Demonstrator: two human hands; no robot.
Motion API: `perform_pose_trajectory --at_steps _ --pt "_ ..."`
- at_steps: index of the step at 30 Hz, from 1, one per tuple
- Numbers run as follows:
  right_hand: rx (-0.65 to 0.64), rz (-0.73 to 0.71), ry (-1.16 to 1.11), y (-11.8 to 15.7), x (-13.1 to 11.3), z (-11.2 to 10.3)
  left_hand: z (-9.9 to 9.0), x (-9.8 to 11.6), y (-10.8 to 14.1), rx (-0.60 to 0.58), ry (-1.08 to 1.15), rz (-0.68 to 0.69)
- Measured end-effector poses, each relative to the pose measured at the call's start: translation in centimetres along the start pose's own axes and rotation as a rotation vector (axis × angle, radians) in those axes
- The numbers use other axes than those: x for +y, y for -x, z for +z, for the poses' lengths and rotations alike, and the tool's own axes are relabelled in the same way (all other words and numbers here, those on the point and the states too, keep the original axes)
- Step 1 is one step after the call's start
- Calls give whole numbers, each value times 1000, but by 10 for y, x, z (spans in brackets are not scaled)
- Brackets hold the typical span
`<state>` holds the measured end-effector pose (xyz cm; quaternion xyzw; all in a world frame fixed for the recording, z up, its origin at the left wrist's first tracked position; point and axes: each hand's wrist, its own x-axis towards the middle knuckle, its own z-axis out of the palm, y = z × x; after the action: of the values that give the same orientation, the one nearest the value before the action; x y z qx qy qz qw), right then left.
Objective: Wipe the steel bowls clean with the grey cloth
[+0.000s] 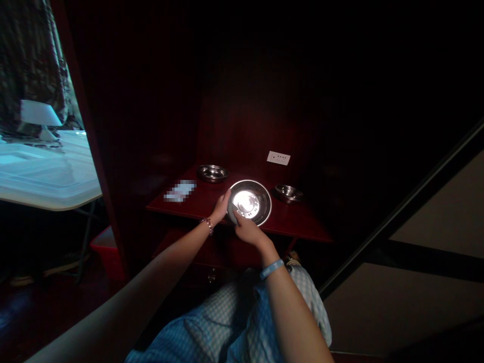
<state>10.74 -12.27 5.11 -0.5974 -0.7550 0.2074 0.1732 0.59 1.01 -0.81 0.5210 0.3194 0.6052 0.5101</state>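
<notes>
Between my hands a shiny metal bowl (260,194) is tilted so its inside faces me, above the front edge of a dark red shelf (302,227). My left hand (220,207), with a beaded bracelet at the wrist, is closed on the bowl's left rim. My right hand (247,229), below a blue wristband, reaches to the bowl's lower left side; its fingers are closed around a grey cloth-like piece (232,213) pressed to the inside. On the shelf behind stand two smaller metal bowls, a left bowl (213,174) and a right bowl (289,193).
A blurred-out pale paper-like item (180,191) lies on the shelf's left. A white socket plate (279,158) is on the back wall. At far left are a folding table (49,196), a white lamp (40,113) and a red bin (108,247).
</notes>
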Motion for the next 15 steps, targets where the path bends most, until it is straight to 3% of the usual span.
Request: perform_pose_trajectory --at_steps 9,12,15 --pt "101 4 -269 -5 -4 -6 -2 -2 -1 8 2 13" --pt "227 54 -320 -8 -5 -12 0 0 0 13 -11 14" --pt "428 97 -232 -7 -4 -19 1 1 1 -4 -9 21"
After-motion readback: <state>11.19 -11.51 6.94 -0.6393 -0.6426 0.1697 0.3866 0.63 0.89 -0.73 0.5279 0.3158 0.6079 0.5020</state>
